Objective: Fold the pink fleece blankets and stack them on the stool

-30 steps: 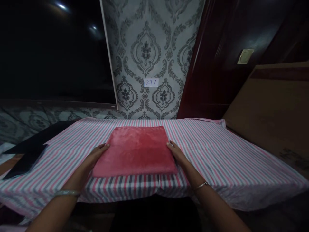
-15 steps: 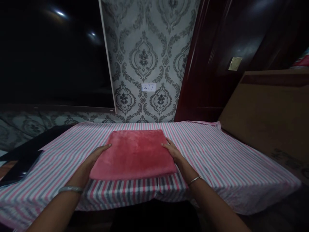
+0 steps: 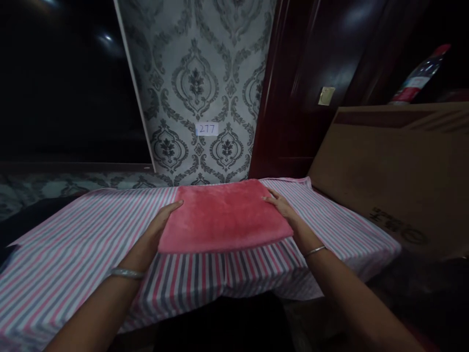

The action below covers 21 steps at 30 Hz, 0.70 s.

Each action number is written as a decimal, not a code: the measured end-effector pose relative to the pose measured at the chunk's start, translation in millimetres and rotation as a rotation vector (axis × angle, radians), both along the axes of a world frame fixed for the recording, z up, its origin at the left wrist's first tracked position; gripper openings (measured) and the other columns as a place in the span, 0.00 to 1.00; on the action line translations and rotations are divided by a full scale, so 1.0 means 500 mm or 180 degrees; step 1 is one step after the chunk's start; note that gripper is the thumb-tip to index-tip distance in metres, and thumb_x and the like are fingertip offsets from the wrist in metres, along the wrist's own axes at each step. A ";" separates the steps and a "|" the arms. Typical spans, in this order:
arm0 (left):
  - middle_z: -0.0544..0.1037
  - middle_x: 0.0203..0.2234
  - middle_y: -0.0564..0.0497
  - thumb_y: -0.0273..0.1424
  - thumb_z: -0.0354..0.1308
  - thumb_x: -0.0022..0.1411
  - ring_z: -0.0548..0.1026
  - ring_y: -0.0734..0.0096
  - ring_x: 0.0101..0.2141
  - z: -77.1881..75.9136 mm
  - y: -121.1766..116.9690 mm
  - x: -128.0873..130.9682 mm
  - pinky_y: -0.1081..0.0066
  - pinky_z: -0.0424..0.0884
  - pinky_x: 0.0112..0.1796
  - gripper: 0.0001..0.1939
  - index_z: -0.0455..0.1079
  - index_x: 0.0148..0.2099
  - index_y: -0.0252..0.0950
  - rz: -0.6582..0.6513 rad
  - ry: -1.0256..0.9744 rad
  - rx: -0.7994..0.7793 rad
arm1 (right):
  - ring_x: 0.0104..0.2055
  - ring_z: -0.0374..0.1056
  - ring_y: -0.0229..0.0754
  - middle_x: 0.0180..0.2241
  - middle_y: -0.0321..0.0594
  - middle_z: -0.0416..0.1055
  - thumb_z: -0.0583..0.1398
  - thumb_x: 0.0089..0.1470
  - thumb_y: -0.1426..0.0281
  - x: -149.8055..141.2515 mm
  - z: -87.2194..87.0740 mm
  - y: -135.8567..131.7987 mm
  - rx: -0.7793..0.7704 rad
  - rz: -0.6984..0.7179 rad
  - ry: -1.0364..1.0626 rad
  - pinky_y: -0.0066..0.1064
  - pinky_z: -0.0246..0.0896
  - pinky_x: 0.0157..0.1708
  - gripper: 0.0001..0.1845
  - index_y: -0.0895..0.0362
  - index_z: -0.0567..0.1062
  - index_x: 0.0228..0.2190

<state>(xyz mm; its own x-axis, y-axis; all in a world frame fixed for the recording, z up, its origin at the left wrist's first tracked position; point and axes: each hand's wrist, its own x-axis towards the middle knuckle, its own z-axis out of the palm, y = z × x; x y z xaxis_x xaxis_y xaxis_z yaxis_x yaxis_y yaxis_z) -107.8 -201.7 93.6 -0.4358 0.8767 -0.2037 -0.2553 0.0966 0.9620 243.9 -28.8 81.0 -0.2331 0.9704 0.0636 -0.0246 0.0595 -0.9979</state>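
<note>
A folded, fuzzy coral-pink cloth [image 3: 225,217] is held level between both my hands, over a table with a striped cover. My left hand [image 3: 161,224] grips its left edge, thumb on top and the other fingers hidden beneath. On the opposite edge, my right hand [image 3: 284,208] holds it the same way, thumb on the upper face and a finger showing along the side. The cloth's near edge casts a shadow over the front of the striped cover. Whether its far part touches the table, I cannot tell.
The pink, grey and white striped cover [image 3: 98,234] hangs over the table's front edge. A big cardboard box [image 3: 388,171] stands at the right, with a red-capped bottle [image 3: 415,84] on it. Behind are a dark screen [image 3: 69,93] and a wall label [image 3: 207,129] reading 277.
My view has swung to the right, bringing the bottle into sight. Both hands and the cloth have shifted rightward over the table and slightly farther away; the grip is the same.
</note>
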 end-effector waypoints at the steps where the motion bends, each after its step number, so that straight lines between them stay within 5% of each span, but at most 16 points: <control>1: 0.84 0.35 0.42 0.41 0.67 0.56 0.82 0.51 0.41 0.001 0.012 0.019 0.60 0.78 0.43 0.24 0.77 0.51 0.31 -0.0028 -0.0021 0.0070 | 0.37 0.75 0.48 0.40 0.40 0.80 0.66 0.44 0.67 0.020 0.003 0.009 -0.0003 -0.0071 -0.0056 0.39 0.70 0.42 0.42 0.56 0.68 0.61; 6: 0.84 0.38 0.43 0.41 0.65 0.58 0.82 0.52 0.42 0.002 0.068 0.113 0.58 0.78 0.46 0.25 0.75 0.53 0.31 -0.0531 -0.0494 0.0203 | 0.36 0.75 0.47 0.38 0.38 0.80 0.67 0.44 0.65 0.124 0.010 0.055 0.0178 -0.0206 -0.0250 0.40 0.70 0.43 0.40 0.54 0.70 0.60; 11: 0.84 0.38 0.40 0.37 0.68 0.56 0.83 0.52 0.39 -0.057 0.100 0.188 0.58 0.80 0.44 0.25 0.75 0.53 0.29 -0.1005 -0.0900 -0.0086 | 0.35 0.74 0.47 0.37 0.39 0.80 0.68 0.44 0.66 0.200 -0.051 0.073 -0.0193 -0.0331 -0.0387 0.42 0.70 0.43 0.40 0.55 0.69 0.60; 16: 0.84 0.37 0.40 0.32 0.69 0.55 0.83 0.54 0.39 -0.113 0.106 0.196 0.62 0.80 0.43 0.21 0.75 0.50 0.29 -0.1008 -0.0931 -0.0496 | 0.41 0.75 0.51 0.42 0.46 0.79 0.68 0.45 0.62 0.234 -0.127 0.053 -0.0448 -0.0554 -0.0262 0.46 0.69 0.47 0.30 0.57 0.76 0.51; 21: 0.84 0.37 0.41 0.32 0.67 0.57 0.83 0.54 0.38 -0.099 0.098 0.189 0.64 0.80 0.41 0.18 0.76 0.50 0.31 -0.1147 -0.0701 -0.0583 | 0.47 0.73 0.51 0.48 0.47 0.75 0.66 0.45 0.52 0.276 -0.162 -0.018 -0.0161 -0.1450 0.0278 0.41 0.70 0.44 0.31 0.54 0.75 0.48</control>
